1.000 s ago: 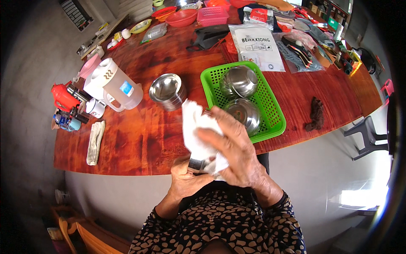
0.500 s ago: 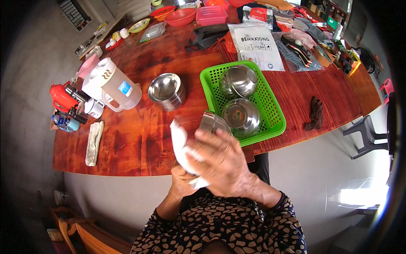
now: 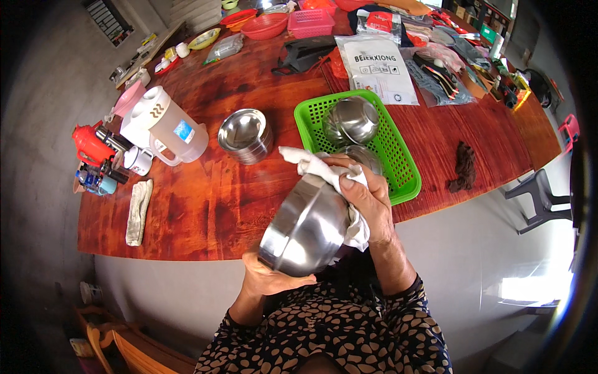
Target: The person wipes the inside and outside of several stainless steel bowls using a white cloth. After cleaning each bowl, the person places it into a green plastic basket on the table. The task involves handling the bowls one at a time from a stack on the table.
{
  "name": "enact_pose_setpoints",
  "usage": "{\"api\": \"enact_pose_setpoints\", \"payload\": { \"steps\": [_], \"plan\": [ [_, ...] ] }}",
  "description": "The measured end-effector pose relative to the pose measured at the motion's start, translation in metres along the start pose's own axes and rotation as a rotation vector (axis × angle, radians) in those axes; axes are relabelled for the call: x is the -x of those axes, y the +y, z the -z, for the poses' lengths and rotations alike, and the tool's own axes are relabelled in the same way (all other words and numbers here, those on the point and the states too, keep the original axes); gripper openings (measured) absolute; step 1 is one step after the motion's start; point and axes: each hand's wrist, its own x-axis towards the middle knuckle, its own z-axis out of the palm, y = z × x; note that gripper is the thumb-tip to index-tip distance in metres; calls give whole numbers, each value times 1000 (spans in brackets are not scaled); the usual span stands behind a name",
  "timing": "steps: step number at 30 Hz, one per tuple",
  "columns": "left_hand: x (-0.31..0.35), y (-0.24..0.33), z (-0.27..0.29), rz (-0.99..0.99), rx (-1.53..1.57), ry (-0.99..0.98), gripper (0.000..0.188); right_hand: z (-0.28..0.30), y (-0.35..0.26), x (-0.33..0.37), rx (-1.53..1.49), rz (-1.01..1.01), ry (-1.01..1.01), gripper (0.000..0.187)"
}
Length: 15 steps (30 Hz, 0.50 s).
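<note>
A shiny stainless steel bowl (image 3: 308, 230) is held tilted above the table's near edge, its rounded outside toward me. My left hand (image 3: 271, 274) grips its lower rim, thumb along the underside. My right hand (image 3: 367, 196) is closed on a crumpled white cloth (image 3: 314, 165) pressed against the bowl's upper right side. Just beyond, a green perforated basket (image 3: 408, 168) holds a steel bowl (image 3: 354, 121) and another bowl (image 3: 364, 156), partly hidden behind my right hand. A stack of steel bowls (image 3: 246, 137) stands left of the basket.
Left on the reddish wooden table (image 3: 193, 218) are a plastic pitcher (image 3: 177, 131), a folded pale cloth (image 3: 138, 212), a white mug (image 3: 138, 160) and a red kettle (image 3: 90, 143). A dark brown cloth (image 3: 464, 167) lies right. Packaged items (image 3: 380, 68) and a pink basket (image 3: 311, 23) sit farther back.
The bowl has turned so its outside shows fully. My right hand with the cloth has moved right and up onto its side; my left hand now shows at its lower rim.
</note>
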Motion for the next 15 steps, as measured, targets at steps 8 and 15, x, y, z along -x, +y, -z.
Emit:
{"api": "enact_pose_setpoints", "payload": {
  "steps": [8, 15],
  "plan": [
    [0, -31, 9, 305, 817, 130, 79, -15, 27, 26, 433, 409, 131, 41],
    [-17, -13, 0, 423, 779, 122, 93, -11, 0, 2, 670, 761, -232, 41]
  ]
}}
